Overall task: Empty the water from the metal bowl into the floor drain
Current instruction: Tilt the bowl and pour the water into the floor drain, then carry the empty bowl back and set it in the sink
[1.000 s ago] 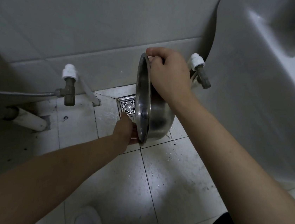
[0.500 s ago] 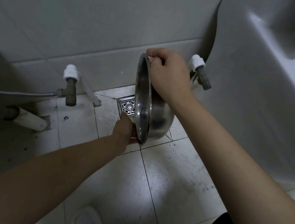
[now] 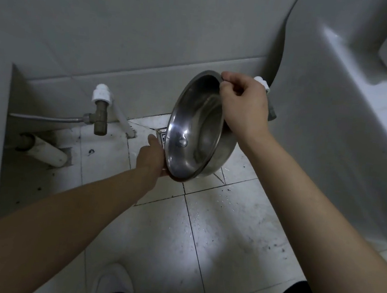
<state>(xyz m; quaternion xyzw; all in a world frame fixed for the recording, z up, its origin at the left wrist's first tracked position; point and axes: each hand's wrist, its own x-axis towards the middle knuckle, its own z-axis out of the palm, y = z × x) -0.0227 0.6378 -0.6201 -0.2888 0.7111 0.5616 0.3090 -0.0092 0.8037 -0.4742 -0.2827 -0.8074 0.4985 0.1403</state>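
While a second ago the round, shiny stainless-steel bowl stood edge-on with its mouth turned away to the left, in the head view it has now rolled back so that its inside faces the camera, and only a bead or two of water clings to the wall. I judge from this that the pour is finished and the bowl is being righted.

The right hand pinches the upper rim between thumb and curled fingers. The left hand, below and to the left of the right one, cups the lower rim from underneath; its fingers are mostly hidden, so I cannot tell how tightly they close. The bowl hangs between the two hands, clear of the floor.

Just beyond the left hand's fingertips, one square metal floor drain peeks out, mostly covered by the bowl.

Counted: one bowl, one drain, two hands, two white-capped pipe valves, and one white shoe toe.
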